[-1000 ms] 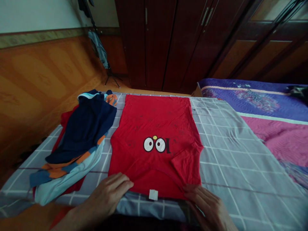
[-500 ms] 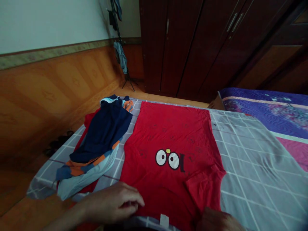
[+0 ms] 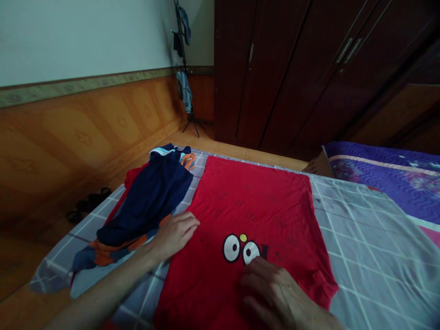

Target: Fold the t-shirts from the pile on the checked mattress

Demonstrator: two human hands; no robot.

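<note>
A red T-shirt (image 3: 254,197) lies flat on a grey checked bedsheet (image 3: 371,261), with a printed pair of cartoon eyes (image 3: 240,248) near its middle. My left hand (image 3: 175,236) rests on the shirt's left edge, next to a heap of clothes, and holds nothing. My right hand (image 3: 271,288) lies on the red fabric just below the printed eyes, fingers loosely spread and partly covering one eye. The heap (image 3: 144,201) has a navy garment on top, with orange, light blue and red cloth beneath it.
A purple quilt (image 3: 381,169) lies beyond the sheet at right. A dark wooden wardrobe (image 3: 275,78) stands behind the bed. A tripod stand (image 3: 185,87) with hanging clothes stands in the corner. Sandals (image 3: 87,204) lie on the floor at left.
Both hands have slid up from the shirt's lower hem onto its body, the right one now at the eyes. The view has tilted upward, and the white label has left the frame.
</note>
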